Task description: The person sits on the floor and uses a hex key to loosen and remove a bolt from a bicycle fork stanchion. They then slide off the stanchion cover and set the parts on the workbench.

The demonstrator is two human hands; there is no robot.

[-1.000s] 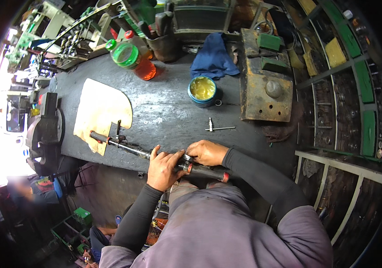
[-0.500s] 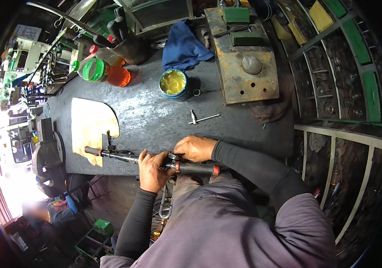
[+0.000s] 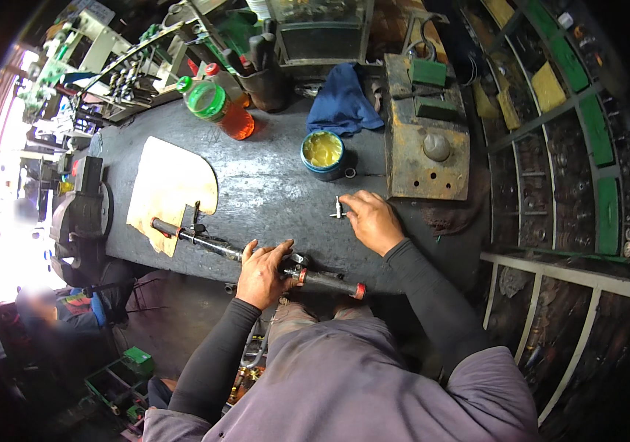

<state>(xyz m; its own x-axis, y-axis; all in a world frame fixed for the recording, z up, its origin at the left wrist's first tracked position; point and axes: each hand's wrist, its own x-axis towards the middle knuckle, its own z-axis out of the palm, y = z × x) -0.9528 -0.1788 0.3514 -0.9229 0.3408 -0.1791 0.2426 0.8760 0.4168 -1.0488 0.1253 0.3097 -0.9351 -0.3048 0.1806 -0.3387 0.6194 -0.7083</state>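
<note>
A black bicycle handlebar (image 3: 215,244) with dark grips lies slantwise along the bench's near edge. One grip (image 3: 333,283), with red ends, points right. My left hand (image 3: 259,276) is closed around the bar beside this grip, near a small clamp (image 3: 300,260); the palm hides part of the bar. Farther off on the bench, my right hand (image 3: 374,225) has its thumb and fingertips closed about a small silver T-handle wrench (image 3: 338,208). The fingers cover part of its shaft.
Beyond the wrench stand an open blue tub of yellow grease (image 3: 322,151) and a blue cloth (image 3: 344,99). A rusty metal block (image 3: 429,158) is at right. Bottles of orange liquid (image 3: 219,110) stand back left, cardboard (image 3: 171,180) lies left, and a vise (image 3: 79,221) is at the edge.
My right hand has left the handlebar clamp and reached forward to the wrench. My left hand stays on the handlebar. The whole view has shifted slightly.
</note>
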